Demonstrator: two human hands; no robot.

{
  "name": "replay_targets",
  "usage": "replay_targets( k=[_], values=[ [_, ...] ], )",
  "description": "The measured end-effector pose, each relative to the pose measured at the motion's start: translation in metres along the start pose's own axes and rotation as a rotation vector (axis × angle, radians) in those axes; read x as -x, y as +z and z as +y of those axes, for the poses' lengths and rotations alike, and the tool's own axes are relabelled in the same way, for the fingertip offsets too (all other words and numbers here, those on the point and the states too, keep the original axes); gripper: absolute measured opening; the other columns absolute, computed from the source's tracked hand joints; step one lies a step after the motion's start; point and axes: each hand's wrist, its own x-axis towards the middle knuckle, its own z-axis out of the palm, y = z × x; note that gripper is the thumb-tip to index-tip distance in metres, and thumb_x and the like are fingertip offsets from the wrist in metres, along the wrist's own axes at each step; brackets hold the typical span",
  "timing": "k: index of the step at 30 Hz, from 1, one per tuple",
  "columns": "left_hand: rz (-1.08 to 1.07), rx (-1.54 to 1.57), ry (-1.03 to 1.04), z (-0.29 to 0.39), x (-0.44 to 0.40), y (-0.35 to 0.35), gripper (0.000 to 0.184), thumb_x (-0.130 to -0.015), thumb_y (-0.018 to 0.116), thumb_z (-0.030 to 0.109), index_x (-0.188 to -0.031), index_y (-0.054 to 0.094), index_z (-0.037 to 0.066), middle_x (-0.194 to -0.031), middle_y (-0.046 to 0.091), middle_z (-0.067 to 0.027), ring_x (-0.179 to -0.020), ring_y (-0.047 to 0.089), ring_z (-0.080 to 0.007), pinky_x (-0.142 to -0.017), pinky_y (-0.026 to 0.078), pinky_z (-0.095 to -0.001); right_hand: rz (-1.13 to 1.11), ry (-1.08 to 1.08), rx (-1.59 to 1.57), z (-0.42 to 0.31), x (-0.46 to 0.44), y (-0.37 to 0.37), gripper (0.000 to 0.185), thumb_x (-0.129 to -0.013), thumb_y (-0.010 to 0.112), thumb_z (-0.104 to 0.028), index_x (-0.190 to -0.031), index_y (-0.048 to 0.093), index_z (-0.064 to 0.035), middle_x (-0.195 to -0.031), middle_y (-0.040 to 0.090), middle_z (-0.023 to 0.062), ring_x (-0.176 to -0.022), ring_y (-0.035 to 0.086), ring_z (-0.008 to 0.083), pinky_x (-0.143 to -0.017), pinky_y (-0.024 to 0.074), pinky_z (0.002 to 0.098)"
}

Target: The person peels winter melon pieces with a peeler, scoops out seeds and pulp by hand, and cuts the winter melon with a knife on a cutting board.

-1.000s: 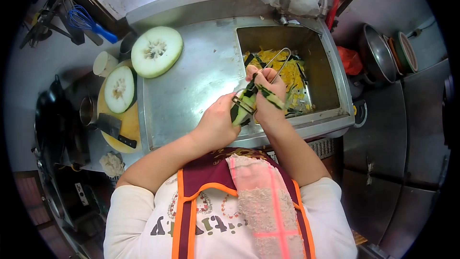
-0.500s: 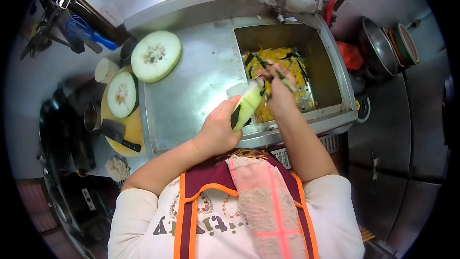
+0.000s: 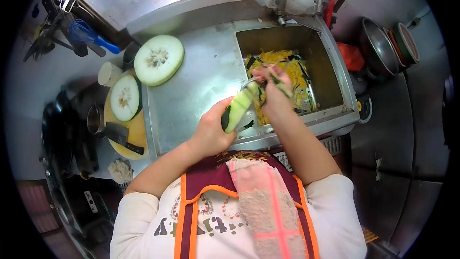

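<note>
My left hand is wrapped round a wedge of winter melon, pale green where the skin is off and dark green near my palm. The wedge tilts up toward the sink's near left corner. My right hand, blurred, is closed on what looks like a peeler, its metal end at the wedge's upper tip. A strip of green peel hangs by my right hand. Below it, yellow scraps and dark peel strips lie in the sink.
A large cut winter melon round lies on the steel counter. Left of it, another cut piece and a cleaver rest on a yellow cutting board. A faucet arches over the sink's back edge.
The wedge and my left hand have shifted slightly down and left. My right hand has moved a little toward the left, still at the wedge's tip.
</note>
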Motion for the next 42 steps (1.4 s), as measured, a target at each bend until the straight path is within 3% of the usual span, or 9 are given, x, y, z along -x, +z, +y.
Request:
replay_targets(
  k=[2, 5, 11, 17, 20, 24, 28, 33, 42],
  values=[
    [-0.021, 0.023, -0.008, 0.003, 0.001, -0.003, 0.062, -0.062, 0.065, 0.004, -0.121, 0.044, 0.0, -0.096, 0.058, -0.0185, -0.088, 0.058, -0.0296, -0.077, 0.046, -0.0335, -0.12, -0.121, 0.103, 0.0, -0.005, -0.001, 0.034, -0.081, 0.062, -0.004, -0.105, 0.04, -0.0014, -0.079, 0.056, 0.0104, -0.068, 0.055, 0.0159, -0.06, 0.0482, 0.0271],
    [-0.035, 0.036, 0.1, 0.007, 0.012, -0.012, 0.063, -0.062, 0.066, 0.003, -0.121, 0.044, 0.0, -0.097, 0.058, -0.0175, -0.089, 0.059, -0.0281, -0.078, 0.046, -0.0328, 0.079, -0.211, 0.367, 0.017, -0.084, -0.052, 0.032, -0.081, 0.062, -0.004, -0.105, 0.04, 0.0013, -0.081, 0.056, 0.0095, -0.067, 0.055, 0.0165, -0.062, 0.0484, 0.0262],
    [-0.004, 0.037, 0.098, -0.001, 0.005, -0.02, 0.063, -0.062, 0.065, 0.001, -0.121, 0.045, 0.001, -0.099, 0.058, -0.0158, -0.09, 0.059, -0.026, -0.08, 0.045, -0.0324, 0.048, 0.309, -0.023, -0.028, -0.057, -0.035, 0.029, -0.081, 0.062, -0.004, -0.103, 0.044, 0.0014, -0.085, 0.057, 0.0088, -0.069, 0.057, 0.0164, -0.065, 0.0494, 0.0258],
    [-0.006, 0.008, 0.234, -0.004, 0.01, -0.017, 0.065, -0.061, 0.065, 0.0, -0.122, 0.045, 0.0, -0.1, 0.058, -0.0158, -0.09, 0.059, -0.0269, -0.079, 0.046, -0.0331, -0.142, -0.094, 0.109, -0.02, -0.016, 0.003, 0.02, -0.08, 0.063, -0.009, -0.093, 0.051, -0.0021, -0.076, 0.059, 0.0074, -0.069, 0.057, 0.0135, -0.065, 0.0453, 0.0283],
    [-0.001, 0.0, 0.318, -0.008, 0.011, -0.024, 0.066, -0.06, 0.064, 0.0, -0.123, 0.045, 0.0, -0.101, 0.058, -0.0159, -0.09, 0.059, -0.0273, -0.079, 0.046, -0.0326, 0.055, 0.005, 0.517, 0.007, -0.085, -0.058, 0.017, -0.081, 0.064, -0.013, -0.091, 0.054, -0.0049, -0.084, 0.06, 0.0053, -0.072, 0.061, 0.0149, -0.063, 0.0486, 0.0271],
    [0.021, 0.008, 0.278, -0.008, 0.012, -0.024, 0.065, -0.06, 0.064, 0.0, -0.122, 0.044, -0.001, -0.099, 0.057, -0.0154, -0.089, 0.059, -0.0256, -0.079, 0.046, -0.0317, 0.169, 0.257, 0.104, -0.027, -0.072, -0.046, 0.014, -0.08, 0.064, -0.008, -0.09, 0.054, -0.0061, -0.073, 0.06, 0.0053, -0.065, 0.058, 0.0129, -0.063, 0.0419, 0.0259],
    [0.039, 0.056, 0.155, -0.009, 0.007, -0.018, 0.064, -0.06, 0.064, 0.003, -0.121, 0.045, -0.001, -0.097, 0.057, -0.0134, -0.086, 0.058, -0.0213, -0.078, 0.045, -0.0303, -0.127, 0.018, -0.043, -0.05, 0.004, 0.006, 0.031, -0.079, 0.065, -0.006, -0.102, 0.045, -0.0037, -0.077, 0.06, 0.0068, -0.071, 0.06, 0.0149, -0.066, 0.0453, 0.0255],
    [0.066, 0.469, -0.15, -0.014, 0.005, -0.02, 0.067, -0.055, 0.062, 0.005, -0.12, 0.044, -0.003, -0.098, 0.058, -0.0123, -0.088, 0.058, -0.0217, -0.08, 0.046, -0.0318, -0.174, -0.263, -0.029, -0.051, 0.006, 0.011, 0.041, -0.079, 0.065, -0.004, -0.109, 0.037, -0.0027, -0.081, 0.06, 0.009, -0.07, 0.061, 0.0174, -0.065, 0.0482, 0.027],
    [0.103, 1.288, -0.295, -0.011, 0.0, -0.029, 0.066, -0.058, 0.057, 0.008, -0.12, 0.04, -0.005, -0.105, 0.054, -0.0155, -0.089, 0.057, -0.0258, -0.081, 0.049, -0.0374, -0.511, 0.216, 0.378, -0.022, -0.013, -0.035, 0.031, -0.082, 0.062, -0.01, -0.109, 0.047, -0.006, -0.065, 0.049, -0.0004, -0.046, 0.046, 0.0081, -0.053, 0.0495, 0.0268]
  ],
)
